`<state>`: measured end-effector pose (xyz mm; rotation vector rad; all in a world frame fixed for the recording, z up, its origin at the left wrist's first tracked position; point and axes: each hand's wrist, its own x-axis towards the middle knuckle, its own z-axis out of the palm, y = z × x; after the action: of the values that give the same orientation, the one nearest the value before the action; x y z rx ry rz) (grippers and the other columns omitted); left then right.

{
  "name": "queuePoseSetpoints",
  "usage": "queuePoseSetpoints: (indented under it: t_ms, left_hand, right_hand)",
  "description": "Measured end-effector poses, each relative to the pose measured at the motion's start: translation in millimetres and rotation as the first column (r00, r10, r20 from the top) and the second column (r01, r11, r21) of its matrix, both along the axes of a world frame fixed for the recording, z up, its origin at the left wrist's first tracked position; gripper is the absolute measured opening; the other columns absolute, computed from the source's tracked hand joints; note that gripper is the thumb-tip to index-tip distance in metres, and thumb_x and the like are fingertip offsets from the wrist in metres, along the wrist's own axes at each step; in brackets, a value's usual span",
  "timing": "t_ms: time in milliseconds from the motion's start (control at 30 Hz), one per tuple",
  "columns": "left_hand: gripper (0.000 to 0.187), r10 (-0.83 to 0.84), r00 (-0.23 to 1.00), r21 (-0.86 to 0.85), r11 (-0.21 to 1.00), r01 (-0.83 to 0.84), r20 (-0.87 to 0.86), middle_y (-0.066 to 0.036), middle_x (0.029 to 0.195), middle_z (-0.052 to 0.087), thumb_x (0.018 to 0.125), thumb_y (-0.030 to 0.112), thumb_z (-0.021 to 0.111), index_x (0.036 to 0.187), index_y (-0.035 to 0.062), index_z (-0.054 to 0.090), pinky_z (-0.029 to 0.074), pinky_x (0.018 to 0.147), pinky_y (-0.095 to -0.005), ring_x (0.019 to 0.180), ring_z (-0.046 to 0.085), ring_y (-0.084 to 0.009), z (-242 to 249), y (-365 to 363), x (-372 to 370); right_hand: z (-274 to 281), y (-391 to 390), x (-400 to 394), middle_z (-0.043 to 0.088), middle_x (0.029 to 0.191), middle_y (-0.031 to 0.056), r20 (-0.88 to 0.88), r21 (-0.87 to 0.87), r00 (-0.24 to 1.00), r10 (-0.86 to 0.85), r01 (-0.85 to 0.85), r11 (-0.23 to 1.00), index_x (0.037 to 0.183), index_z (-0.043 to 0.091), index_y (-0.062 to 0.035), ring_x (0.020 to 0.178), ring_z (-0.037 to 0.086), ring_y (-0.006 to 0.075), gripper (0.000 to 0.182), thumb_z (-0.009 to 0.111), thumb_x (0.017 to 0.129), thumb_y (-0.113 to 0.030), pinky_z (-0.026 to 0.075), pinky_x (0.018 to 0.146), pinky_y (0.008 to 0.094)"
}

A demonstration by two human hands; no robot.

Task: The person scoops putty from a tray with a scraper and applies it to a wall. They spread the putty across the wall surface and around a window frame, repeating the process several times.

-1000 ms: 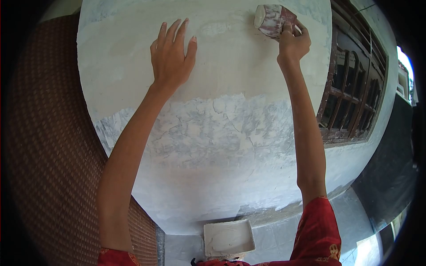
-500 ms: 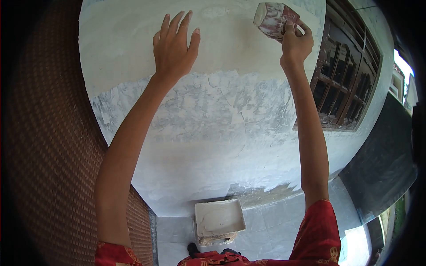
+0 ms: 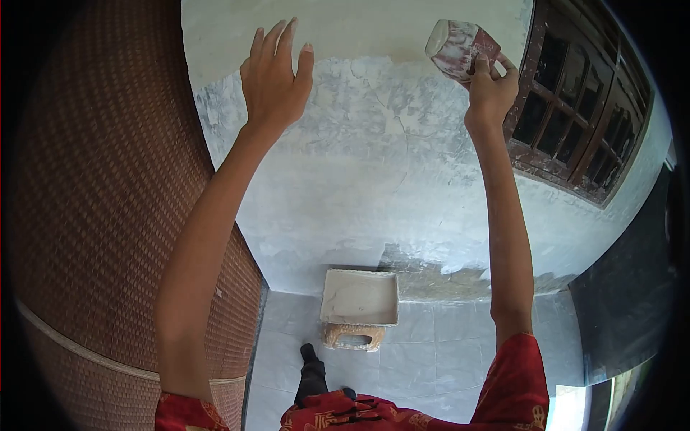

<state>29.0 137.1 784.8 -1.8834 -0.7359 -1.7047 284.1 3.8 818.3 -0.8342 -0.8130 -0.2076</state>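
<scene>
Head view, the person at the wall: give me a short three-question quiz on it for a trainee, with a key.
1. True or false: the right hand grips the smeared tool.
2. What does the tray stand on? A) the window sill B) a small stool C) the floor
3. Fill in: the window in the wall is on the person's ____ side.
Key: 1 true; 2 B; 3 right

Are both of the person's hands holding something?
No, only the right hand grips a smeared tool; the left hand is open, its fingers spread.
</scene>
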Motion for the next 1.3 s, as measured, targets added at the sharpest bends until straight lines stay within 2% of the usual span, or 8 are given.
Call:
queuePoseSetpoints:
  t_ms: [133, 367, 533, 800, 1000, 1100, 1167, 1300]
  left_hand:
    - [0.053, -0.015, 0.999, -0.126, 0.992, 0.010, -0.042, -0.015, 0.154, 0.045, 0.105, 0.036, 0.042, 0.151, 0.0101, 0.043, 0.028, 0.116, -0.0545, 0.148, 0.032, -0.0395, -39, -26, -11]
    - [0.052, -0.118, 0.991, -0.338, 0.937, 0.093, -0.055, -0.014, 0.156, 0.043, 0.107, 0.036, 0.040, 0.152, 0.0102, 0.042, 0.027, 0.117, -0.0547, 0.149, 0.029, -0.0396, -119, -24, -14]
    - [0.052, -0.165, 0.985, -0.517, 0.849, 0.112, -0.057, -0.015, 0.155, 0.043, 0.105, 0.035, 0.043, 0.151, 0.0095, 0.043, 0.029, 0.116, -0.0555, 0.149, 0.030, -0.0396, -208, -2, -19]
    - [0.053, -0.295, 0.955, -0.753, 0.633, 0.180, -0.019, -0.015, 0.154, 0.043, 0.104, 0.033, 0.045, 0.150, 0.0084, 0.044, 0.031, 0.113, -0.0575, 0.147, 0.031, -0.0412, -362, 22, -31]
    - [0.052, -0.321, 0.946, -0.882, 0.458, 0.115, -0.044, -0.017, 0.154, 0.044, 0.106, 0.034, 0.041, 0.151, 0.0083, 0.042, 0.030, 0.119, -0.0519, 0.147, 0.031, -0.0428, -462, 4, -34]
    - [0.052, -0.320, 0.944, -0.913, 0.403, 0.063, -0.076, -0.017, 0.154, 0.044, 0.106, 0.034, 0.042, 0.151, 0.0079, 0.042, 0.029, 0.119, -0.0515, 0.147, 0.031, -0.0426, -516, -3, -33]
    - [0.054, -0.304, 0.951, -0.939, 0.340, 0.054, -0.056, -0.015, 0.155, 0.043, 0.104, 0.035, 0.044, 0.151, 0.0092, 0.043, 0.030, 0.114, -0.0562, 0.148, 0.030, -0.0410, -549, -8, -30]
    - [0.053, -0.284, 0.958, -0.967, 0.254, 0.034, -0.041, -0.016, 0.154, 0.043, 0.103, 0.034, 0.045, 0.150, 0.0081, 0.043, 0.030, 0.114, -0.0559, 0.147, 0.031, -0.0418, -597, -20, -27]
  right_hand:
    - [-43, -11, -7, 0.070, 0.100, 0.0158, -0.098, -0.081, 0.993, 0.060, -0.069, 0.994, 0.126, 0.049, 0.0029, 0.077, 0.066, 0.0137, 0.035, 0.064, 0.097, -0.009, 0.054, 0.066, 0.0284]
    - [-127, -16, -16, 0.068, 0.105, 0.0171, -0.189, -0.240, 0.982, 0.004, -0.050, 0.970, 0.128, 0.048, 0.0021, 0.082, 0.065, 0.0142, 0.035, 0.062, 0.099, -0.009, 0.055, 0.070, 0.0290]
    - [-205, 3, -24, 0.067, 0.113, 0.0213, -0.290, -0.359, 0.957, -0.027, -0.083, 0.930, 0.130, 0.046, 0.0030, 0.094, 0.068, 0.0189, 0.035, 0.059, 0.099, -0.008, 0.057, 0.076, 0.0312]
    - [-351, 11, -54, 0.069, 0.111, 0.0209, -0.440, -0.560, 0.888, -0.133, -0.156, 0.814, 0.130, 0.046, 0.0033, 0.097, 0.068, 0.0196, 0.035, 0.058, 0.099, -0.006, 0.054, 0.083, 0.0328]
    - [-462, 0, -64, 0.072, 0.107, 0.0194, -0.462, -0.697, 0.850, -0.253, -0.172, 0.697, 0.131, 0.048, 0.0037, 0.093, 0.068, 0.0170, 0.037, 0.059, 0.099, -0.009, 0.053, 0.082, 0.0323]
    - [-519, -3, -63, 0.076, 0.098, 0.0164, -0.276, -0.856, 0.912, -0.303, -0.090, 0.509, 0.128, 0.056, 0.0058, 0.086, 0.070, 0.0152, 0.034, 0.061, 0.099, -0.011, 0.053, 0.080, 0.0293]
    - [-541, -5, -67, 0.076, 0.099, 0.0164, -0.227, -0.889, 0.939, -0.260, -0.090, 0.449, 0.126, 0.058, 0.0062, 0.088, 0.071, 0.0160, 0.032, 0.061, 0.099, -0.010, 0.053, 0.080, 0.0295]
    - [-587, -4, -79, 0.075, 0.102, 0.0174, -0.143, -0.933, 0.976, -0.164, -0.078, 0.351, 0.122, 0.063, 0.0052, 0.091, 0.073, 0.0185, 0.027, 0.061, 0.099, -0.009, 0.053, 0.080, 0.0304]
